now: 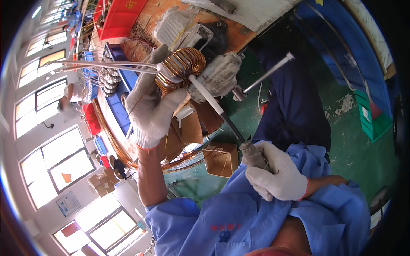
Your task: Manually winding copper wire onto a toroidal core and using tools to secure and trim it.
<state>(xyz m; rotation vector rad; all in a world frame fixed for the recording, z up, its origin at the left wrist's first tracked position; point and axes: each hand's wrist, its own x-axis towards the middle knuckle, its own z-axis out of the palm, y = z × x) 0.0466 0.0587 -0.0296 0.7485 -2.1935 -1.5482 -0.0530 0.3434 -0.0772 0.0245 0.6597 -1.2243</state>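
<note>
Nearest the camera, in the lower right of the frame, the person's gloved right hand [277, 170] is closed in a fist around a wrapped tool handle [253, 155], pressed close against the blue work shirt [239, 213]. A thin white-sleeved shaft [209, 100] runs from that handle up and left toward the centre.

Higher, at centre left, the gloved left hand [149, 106] is curled around a toroidal copper coil [181, 66], fingers under and behind the ring, thumb side against its winding. White sleeved leads [106, 65] trail from the coil toward the left edge.

The coil looks dense and rigid, likely heavy for its bulk; the enamelled wire is smooth and can scratch or shift, so a grip across the ring's outer body, not on the leads, seems safest. The leads would bend easily.

Behind it sit a grey winding fixture [220, 74] and an orange worktable [149, 25], with blue bins [124, 64] of what appear to be more coils at upper left, though the blur there leaves that uncertain.
</note>
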